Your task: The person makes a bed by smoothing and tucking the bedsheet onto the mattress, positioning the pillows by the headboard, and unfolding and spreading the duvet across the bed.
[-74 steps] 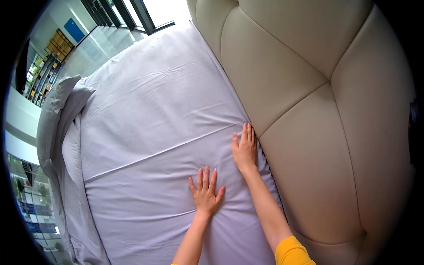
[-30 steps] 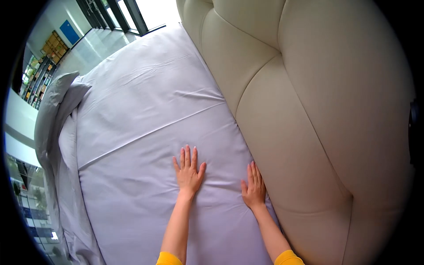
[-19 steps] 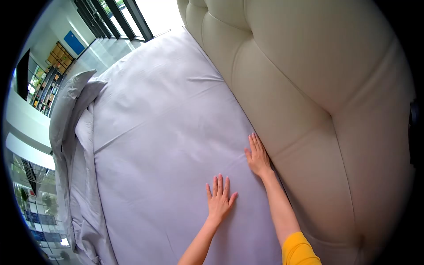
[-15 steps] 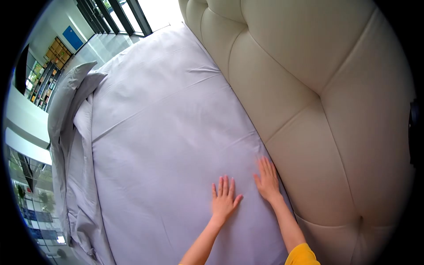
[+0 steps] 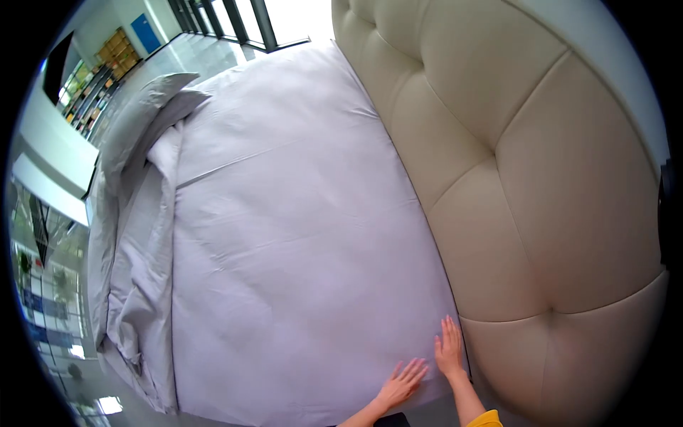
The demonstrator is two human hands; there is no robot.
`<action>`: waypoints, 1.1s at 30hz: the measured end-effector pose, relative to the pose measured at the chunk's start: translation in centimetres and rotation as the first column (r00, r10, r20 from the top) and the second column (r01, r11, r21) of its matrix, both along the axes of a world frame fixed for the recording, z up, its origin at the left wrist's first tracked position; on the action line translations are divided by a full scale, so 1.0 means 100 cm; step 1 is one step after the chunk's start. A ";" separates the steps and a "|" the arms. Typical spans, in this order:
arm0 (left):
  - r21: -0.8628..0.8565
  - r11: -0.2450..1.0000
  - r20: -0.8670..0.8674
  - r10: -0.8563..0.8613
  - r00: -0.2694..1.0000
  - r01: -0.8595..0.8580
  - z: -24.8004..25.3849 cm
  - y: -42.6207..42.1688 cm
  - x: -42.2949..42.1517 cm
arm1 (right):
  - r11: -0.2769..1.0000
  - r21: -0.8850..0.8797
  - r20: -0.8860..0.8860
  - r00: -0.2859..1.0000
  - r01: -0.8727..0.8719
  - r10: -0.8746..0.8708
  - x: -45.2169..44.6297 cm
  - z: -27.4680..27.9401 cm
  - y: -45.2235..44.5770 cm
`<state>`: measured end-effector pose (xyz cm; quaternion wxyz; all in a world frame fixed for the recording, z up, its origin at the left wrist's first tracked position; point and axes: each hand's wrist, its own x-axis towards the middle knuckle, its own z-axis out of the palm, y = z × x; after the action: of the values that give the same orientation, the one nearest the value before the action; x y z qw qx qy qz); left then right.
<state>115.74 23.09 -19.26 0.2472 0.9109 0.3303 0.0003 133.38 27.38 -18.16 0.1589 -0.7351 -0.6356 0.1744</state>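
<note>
A pale lilac fitted sheet (image 5: pixel 299 235) covers the mattress, with a long crease across its far half and small wrinkles elsewhere. My left hand (image 5: pixel 403 384) lies flat on the sheet by the near edge of the bed, fingers spread toward the right. Just right of it, my right hand (image 5: pixel 449 346) rests on the sheet's border along the headboard, its fingers stretched out and pointing away from me. Neither hand holds anything. A beige tufted headboard (image 5: pixel 469 206) rises directly beside my right hand.
Folded-back grey bedding (image 5: pixel 146 285) is bunched along the left side of the bed, with pillows (image 5: pixel 146 107) at its far end. Beyond are a shiny floor (image 5: pixel 206 57), dark-framed glass doors (image 5: pixel 245 21), a blue panel (image 5: pixel 146 33) and shelves (image 5: pixel 89 103).
Both hands have slid toward me along the sheet to the near edge of the bed. The left hand has turned toward the right. The view has shifted, showing more of the headboard's top.
</note>
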 end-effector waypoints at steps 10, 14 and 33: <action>0.127 0.751 -0.039 0.657 0.753 -0.648 0.018 -0.006 -0.141 | 0.804 0.490 -0.544 0.603 -0.335 0.583 -0.187 0.250 0.064; 0.132 0.511 -0.185 0.855 0.485 -0.849 0.036 -0.026 -0.198 | 0.109 0.915 -0.113 0.014 -0.389 0.994 -0.239 0.390 0.010; 0.250 0.256 -0.030 0.966 0.257 -0.934 0.143 -0.310 -0.565 | -0.173 0.983 0.125 -0.439 -0.070 0.890 -0.601 0.525 -0.314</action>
<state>59.25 -7.93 -4.91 0.0825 0.5407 0.8313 0.0988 73.30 -4.03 34.34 0.5635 0.3077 -0.6996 0.3136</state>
